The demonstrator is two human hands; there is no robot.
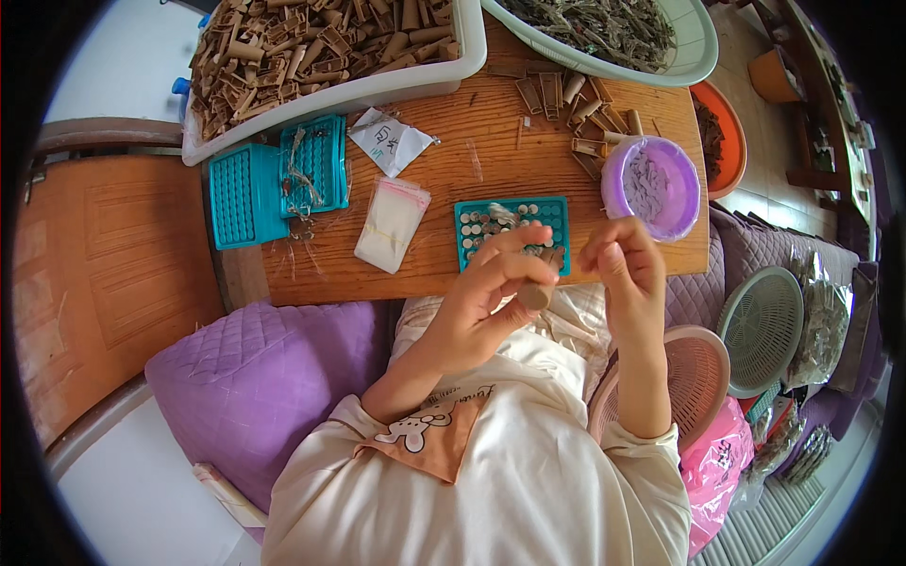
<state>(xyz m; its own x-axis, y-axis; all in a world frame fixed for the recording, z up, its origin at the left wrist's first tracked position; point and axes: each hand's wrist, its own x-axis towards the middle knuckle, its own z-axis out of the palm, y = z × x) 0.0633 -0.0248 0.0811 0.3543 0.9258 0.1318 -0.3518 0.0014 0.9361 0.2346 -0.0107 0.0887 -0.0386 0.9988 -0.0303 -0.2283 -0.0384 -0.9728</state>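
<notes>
In front of my body, my left hand grips a small brown half-round casing, its rounded end facing me. To its right my right hand is raised with thumb and fingers pinched together; what lies between them, if anything, is too small to make out. Just behind both hands a teal tray lies on the table, holding several small round silvery pieces, with a pale bundle of wires on top. My left hand partly covers the tray's near edge. A purple bowl with grey putty-like material stands beyond my right hand.
A white bin heaped with brown casings fills the back left. Teal trays, a white paper packet and clear bags lie left. Loose casings and a pale green basket are back right. The wooden table's edge is near my lap.
</notes>
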